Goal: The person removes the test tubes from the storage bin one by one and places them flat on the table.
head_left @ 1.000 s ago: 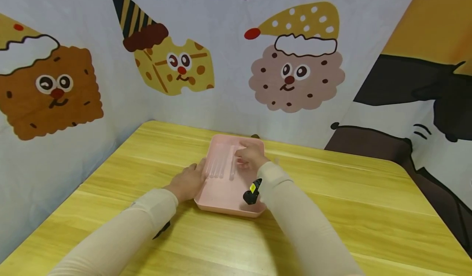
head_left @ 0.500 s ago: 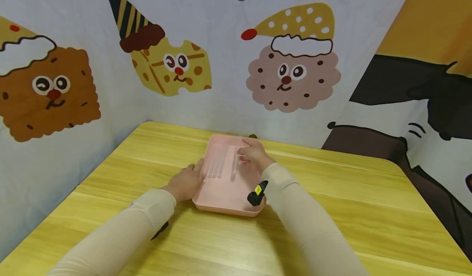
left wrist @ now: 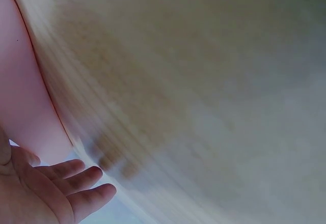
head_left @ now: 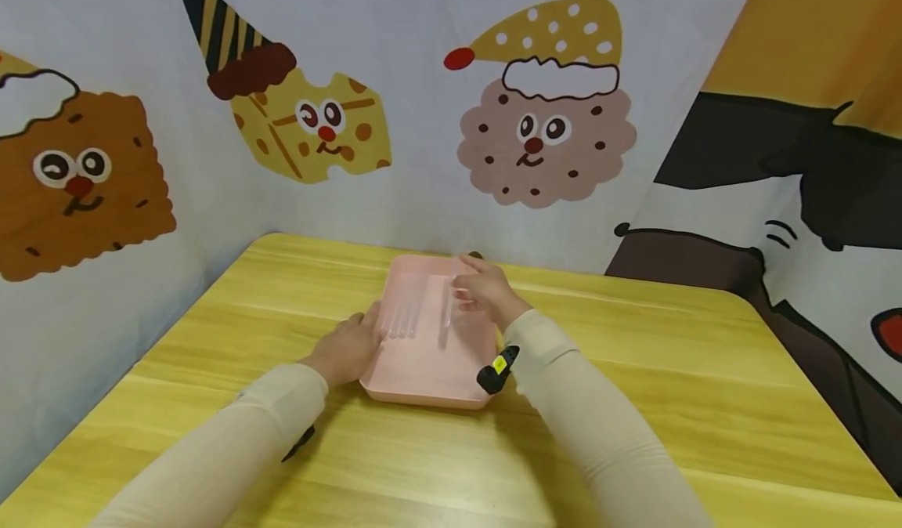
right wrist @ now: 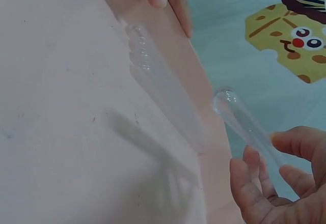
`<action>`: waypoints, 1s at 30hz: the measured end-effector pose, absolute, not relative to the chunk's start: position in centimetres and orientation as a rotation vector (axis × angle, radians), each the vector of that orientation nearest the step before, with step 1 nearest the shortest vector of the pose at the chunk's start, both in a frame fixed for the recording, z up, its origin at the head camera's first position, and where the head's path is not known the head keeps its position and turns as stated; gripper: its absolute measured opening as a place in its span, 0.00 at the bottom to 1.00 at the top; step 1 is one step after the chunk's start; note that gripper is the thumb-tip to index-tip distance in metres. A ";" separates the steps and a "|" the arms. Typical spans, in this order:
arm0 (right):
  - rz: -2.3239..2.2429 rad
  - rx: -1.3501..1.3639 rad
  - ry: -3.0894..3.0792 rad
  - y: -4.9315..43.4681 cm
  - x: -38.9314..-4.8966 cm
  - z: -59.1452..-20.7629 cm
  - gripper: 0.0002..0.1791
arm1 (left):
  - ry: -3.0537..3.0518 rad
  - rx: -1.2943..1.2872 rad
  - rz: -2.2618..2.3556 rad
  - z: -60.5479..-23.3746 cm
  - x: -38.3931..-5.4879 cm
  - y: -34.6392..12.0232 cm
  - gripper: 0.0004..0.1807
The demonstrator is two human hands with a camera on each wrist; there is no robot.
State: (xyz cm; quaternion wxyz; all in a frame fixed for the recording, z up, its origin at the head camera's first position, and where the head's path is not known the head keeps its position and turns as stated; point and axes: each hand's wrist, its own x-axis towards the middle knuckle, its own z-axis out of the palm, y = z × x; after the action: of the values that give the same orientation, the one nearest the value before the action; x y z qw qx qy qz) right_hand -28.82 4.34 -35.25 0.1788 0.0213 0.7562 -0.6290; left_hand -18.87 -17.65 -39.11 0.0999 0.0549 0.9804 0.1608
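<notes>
My right hand (head_left: 489, 291) pinches a clear test tube (right wrist: 243, 116) between thumb and fingers over the right half of a shallow pink tray (head_left: 423, 375). The tube's rounded end points toward the near side of the tray. Several like tubes (right wrist: 162, 84) lie side by side in the tray's left part, rounded ends level. My left hand (head_left: 348, 348) holds the tray's left rim, thumb on the inner side and a finger along the outer side. In the left wrist view its other fingers (left wrist: 76, 183) stick out loosely past the tray.
The tray lies on a yellow wood-grain table (head_left: 634, 387). Behind it hangs a white cloth (head_left: 423, 215) with cartoon prints. A small dark round thing (head_left: 476, 255) shows just beyond the tray's far rim. Black cameras are strapped to both wrists.
My right hand has shifted slightly right and back toward the tray's far edge, with the tube lifted along. The left hand keeps its place on the rim. The head view has turned slightly right.
</notes>
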 end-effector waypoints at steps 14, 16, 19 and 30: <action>-1.779 0.111 2.174 6.0 -29.1 -33.8 0.35 | 2.892 0.137 0.447 -38.8 -19.1 -17.9 0.33; -1.776 0.111 2.180 6.3 -29.1 -33.8 0.35 | 2.887 0.132 0.452 -38.9 -19.2 -17.9 0.33; -1.784 0.111 2.177 6.9 -29.1 -33.7 0.36 | 2.890 0.139 0.448 -39.1 -19.2 -18.0 0.33; -1.747 0.100 2.203 8.8 -28.7 -33.5 0.36 | 2.892 0.162 0.432 -39.2 -19.1 -17.7 0.32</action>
State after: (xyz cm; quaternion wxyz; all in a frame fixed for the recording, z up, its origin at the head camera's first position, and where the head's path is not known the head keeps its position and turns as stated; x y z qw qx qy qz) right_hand -28.71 8.84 -33.52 0.1636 0.0350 0.7725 -0.6126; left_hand -19.10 -17.72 -39.16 0.1061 0.0550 0.9819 0.1467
